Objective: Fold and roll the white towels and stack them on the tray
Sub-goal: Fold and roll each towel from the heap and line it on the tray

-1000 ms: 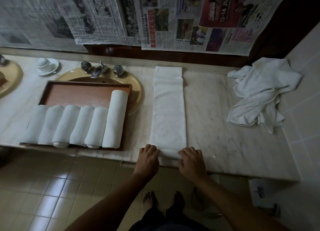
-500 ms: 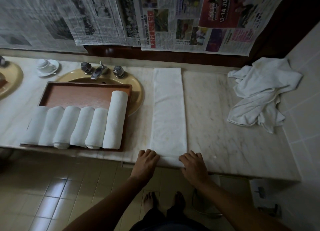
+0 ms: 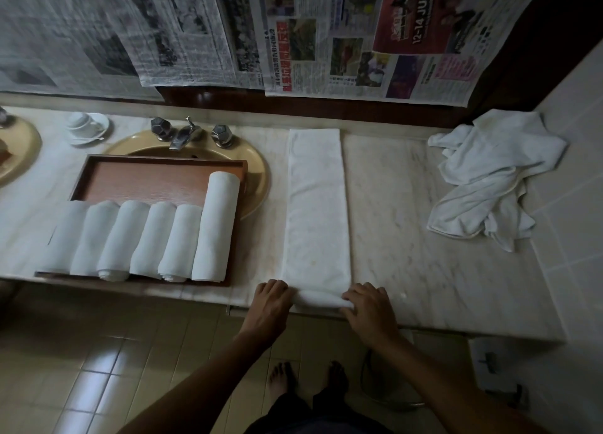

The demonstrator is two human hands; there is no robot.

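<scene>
My left hand (image 3: 270,306) and my right hand (image 3: 368,309) sit at the near edge of the pale marble tabletop (image 3: 408,238), one at each end of the small roll started in the long folded white towel (image 3: 316,212). The fingers of both hands curl over that rolled end and grip it, the roll showing between them. From my hands the flat rest of the towel stretches straight away toward the wall. To the left of my left hand lies the brown wooden tray (image 3: 146,179), over the yellow sink basin (image 3: 257,179), with six rolled white towels (image 3: 153,241) side by side along its near edge. Well off to the right of my right hand, farther back, is a crumpled heap of white towels (image 3: 489,179).
</scene>
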